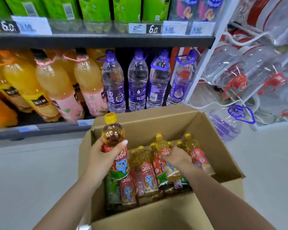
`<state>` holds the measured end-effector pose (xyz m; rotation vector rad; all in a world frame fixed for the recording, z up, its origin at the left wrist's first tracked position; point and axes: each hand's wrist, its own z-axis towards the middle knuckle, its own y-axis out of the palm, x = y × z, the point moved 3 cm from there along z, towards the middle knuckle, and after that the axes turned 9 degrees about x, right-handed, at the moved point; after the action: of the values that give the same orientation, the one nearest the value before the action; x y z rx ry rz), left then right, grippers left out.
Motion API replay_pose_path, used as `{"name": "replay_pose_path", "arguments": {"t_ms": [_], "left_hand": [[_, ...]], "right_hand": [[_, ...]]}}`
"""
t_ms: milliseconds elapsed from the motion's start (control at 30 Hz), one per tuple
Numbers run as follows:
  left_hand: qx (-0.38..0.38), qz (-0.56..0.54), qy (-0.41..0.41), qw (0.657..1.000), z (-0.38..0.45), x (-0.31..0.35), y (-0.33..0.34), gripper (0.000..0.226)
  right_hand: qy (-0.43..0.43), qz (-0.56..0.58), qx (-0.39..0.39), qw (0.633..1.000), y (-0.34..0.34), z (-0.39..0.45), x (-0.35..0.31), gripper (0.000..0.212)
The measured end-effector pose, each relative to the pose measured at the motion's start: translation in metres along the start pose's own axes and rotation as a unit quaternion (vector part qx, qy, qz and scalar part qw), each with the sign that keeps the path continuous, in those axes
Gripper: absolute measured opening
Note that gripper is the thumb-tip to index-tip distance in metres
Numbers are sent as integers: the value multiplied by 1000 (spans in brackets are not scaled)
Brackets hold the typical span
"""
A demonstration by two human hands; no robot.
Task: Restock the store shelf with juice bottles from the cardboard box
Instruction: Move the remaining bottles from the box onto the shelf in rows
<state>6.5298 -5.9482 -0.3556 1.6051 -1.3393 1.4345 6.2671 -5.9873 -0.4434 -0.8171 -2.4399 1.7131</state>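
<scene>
An open cardboard box point(211, 146) stands on the floor in front of the shelf, with several small yellow-capped juice bottles point(146, 176) lying inside. My left hand point(101, 156) grips one juice bottle point(114, 140) upright above the box's left side; its label shows a blue cat. My right hand point(176, 158) reaches into the box and grips a second juice bottle point(163, 146) around its label, neck pointing away from me. The bottom shelf point(40, 128) runs behind the box.
The bottom shelf holds large orange and pink juice bottles point(53, 83) on the left and purple-labelled water bottles point(138, 80) on the right. Green packs stand on the upper shelf point(106, 39). Big clear water jugs point(239, 72) are stacked to the right. Pale floor surrounds the box.
</scene>
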Motion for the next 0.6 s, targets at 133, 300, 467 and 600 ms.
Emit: {"name": "replay_pose_path", "arguments": {"t_ms": [133,300,467,600], "left_hand": [[13,1,7,1000,0,1,-14,22],[28,-2,12,1000,-2,20,-29,49],[39,6,22,999,2,73,-47,28],[42,1,96,995,4,145,-59,26]], "right_hand": [[5,-38,-26,999,23,7,5,62],[-11,-3,-35,999,5,-4,-1,39],[-68,68,-3,995,-54,-36,-19,40],[-123,169,48,977,-129,-72,-44,55]]}}
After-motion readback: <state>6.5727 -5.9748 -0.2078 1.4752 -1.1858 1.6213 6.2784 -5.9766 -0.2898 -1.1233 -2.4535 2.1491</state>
